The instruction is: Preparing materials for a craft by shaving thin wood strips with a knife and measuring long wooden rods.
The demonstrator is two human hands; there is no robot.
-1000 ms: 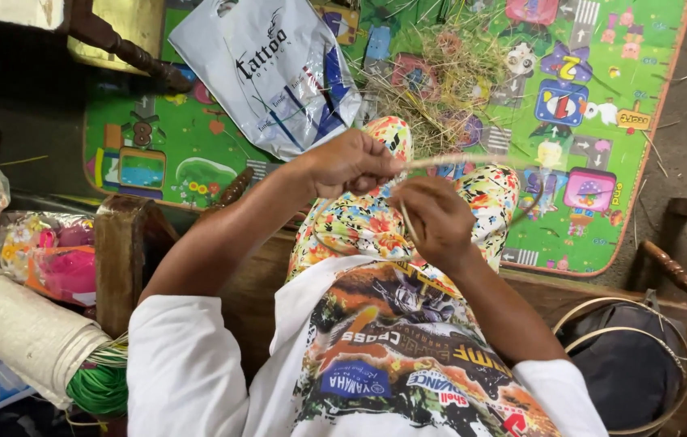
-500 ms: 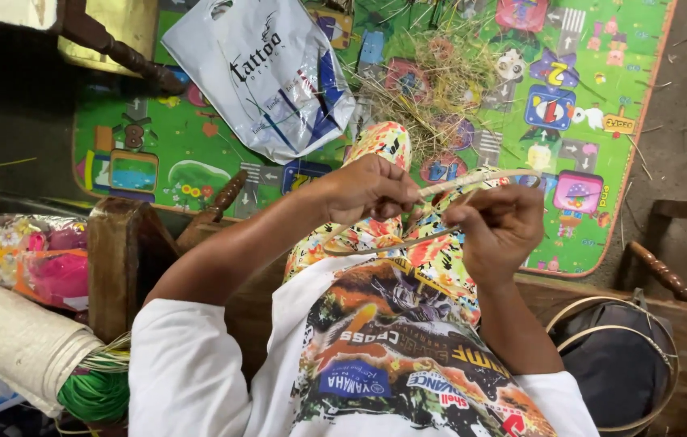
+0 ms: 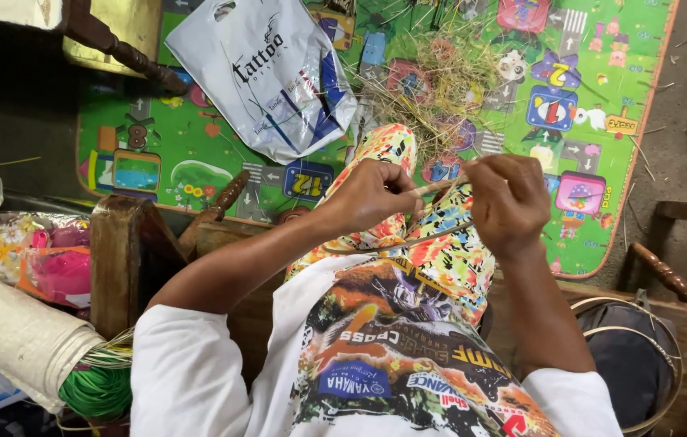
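Left hand and right hand both pinched shut on a thin straw strip, above the green play mat

Soft, even daylight fills the scene, brightest on the far play mat. The far left corner falls into deep shadow. Focus is sharp, with slight wide-angle stretch at the edges.

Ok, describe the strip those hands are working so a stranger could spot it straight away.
Start at the green play mat, then come down to the patterned lap. Between the left hand and right hand runs a thin pale strip, flat and smooth, unlike the loose dry grass beyond.
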